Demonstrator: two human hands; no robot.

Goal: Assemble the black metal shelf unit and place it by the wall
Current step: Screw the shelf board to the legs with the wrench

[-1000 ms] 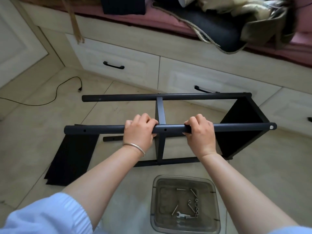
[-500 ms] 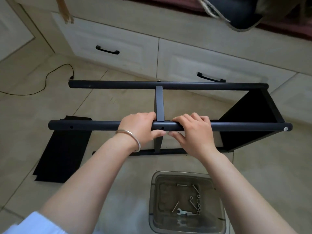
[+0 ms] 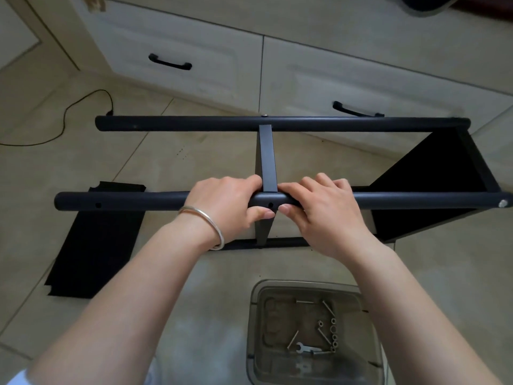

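The black metal shelf frame lies on its side on the tiled floor. Its near tube (image 3: 125, 201) runs left to right across the middle, and a far tube (image 3: 194, 124) runs parallel behind it. A flat crossbar (image 3: 267, 159) joins the two at their middles. A black shelf panel (image 3: 433, 187) is fixed at the right end. My left hand (image 3: 230, 202) and my right hand (image 3: 324, 209) both grip the near tube, close together on either side of the crossbar joint and its screw hole. A loose black panel (image 3: 97, 245) lies flat on the floor at the left.
A clear plastic box (image 3: 311, 368) near my knees holds several bolts, nuts and a small wrench (image 3: 305, 349). White drawers with black handles (image 3: 170, 62) line the far side. A black cable (image 3: 63, 118) trails over the floor at the far left.
My hands have slid inward along the near tube until they meet at the crossbar joint. The camera has tilted down and moved closer to the frame.
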